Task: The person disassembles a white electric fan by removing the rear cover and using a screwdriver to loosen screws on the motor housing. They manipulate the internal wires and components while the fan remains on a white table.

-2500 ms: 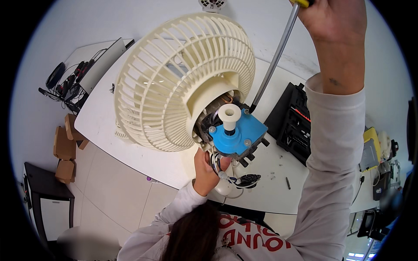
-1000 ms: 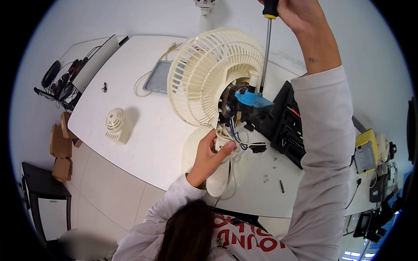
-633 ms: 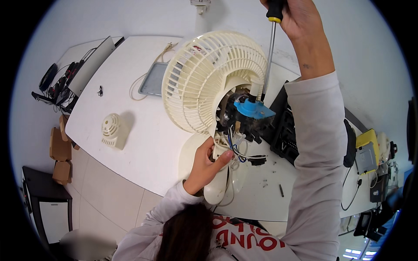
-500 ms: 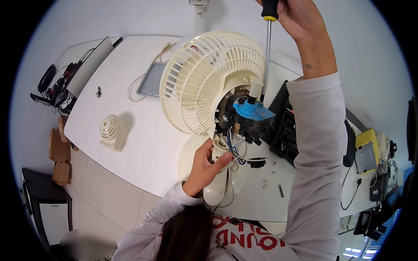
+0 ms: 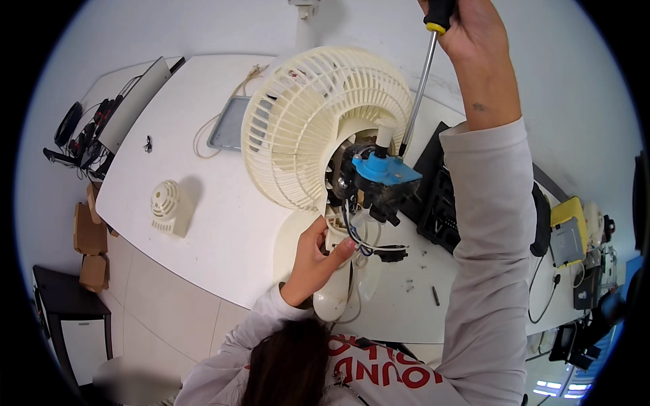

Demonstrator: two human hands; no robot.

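Note:
A cream electric fan point(image 5: 291, 128) stands on the white table, its rear cover off and its motor bared. On the motor sits a blue gear housing point(image 5: 387, 169) with a white knob on top. My right hand point(image 5: 479, 40) is closed round the black and yellow handle of a long screwdriver point(image 5: 421, 88); its dark tip meets the blue housing beside the knob. Lower down, my left hand point(image 5: 317, 262) grips the fan's neck, thumb in front near loose white and blue wires point(image 5: 359, 237). The fingers behind the neck are partly hidden. A black part point(image 5: 391, 254) hangs by the wires.
The cream motor cover point(image 5: 169, 206) lies at the left of the table point(image 5: 223, 250). Behind the fan is a grey tray point(image 5: 229, 125). An open black tool case point(image 5: 440, 210) lies right of the motor. Small screws point(image 5: 409, 284) and a dark bit point(image 5: 435, 296) lie nearer me.
The screwdriver handle has shifted right, so the shaft leans more, with its tip still at the blue housing. The fan head has moved slightly left in the view. My left hand keeps its hold.

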